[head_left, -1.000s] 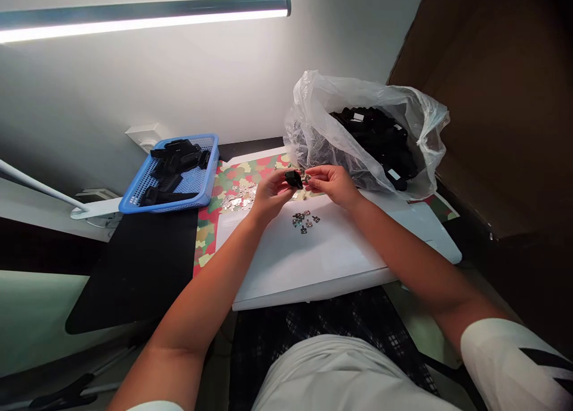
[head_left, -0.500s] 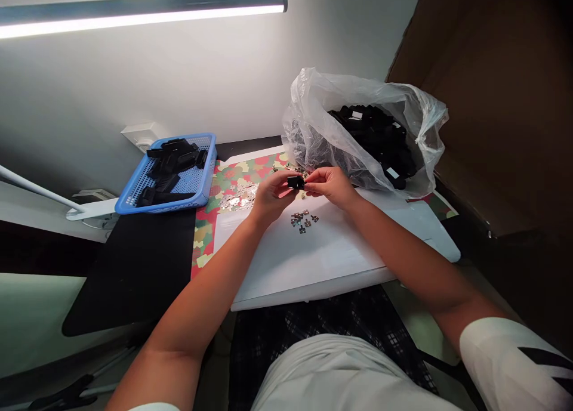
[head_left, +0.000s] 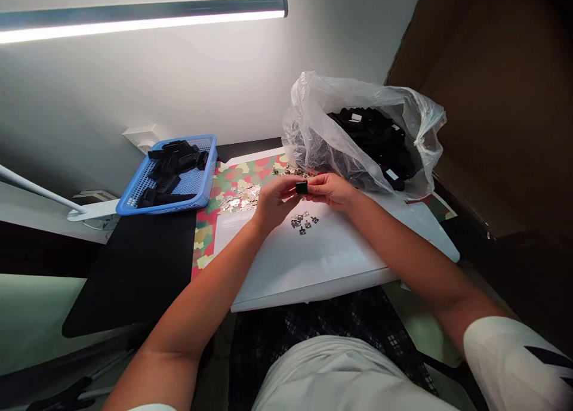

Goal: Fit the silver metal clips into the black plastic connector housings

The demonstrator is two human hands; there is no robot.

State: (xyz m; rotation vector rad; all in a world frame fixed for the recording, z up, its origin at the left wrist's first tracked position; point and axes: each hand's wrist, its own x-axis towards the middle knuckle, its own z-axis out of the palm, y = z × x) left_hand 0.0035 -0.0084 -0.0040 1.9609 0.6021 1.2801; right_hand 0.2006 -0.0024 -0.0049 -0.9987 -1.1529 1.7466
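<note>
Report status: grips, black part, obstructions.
Left grip holding black part. Right grip pinched at its edge. Loose metal pieces nearby on white surface; neither grip looks blocked.

No readable text or labels.
</note>
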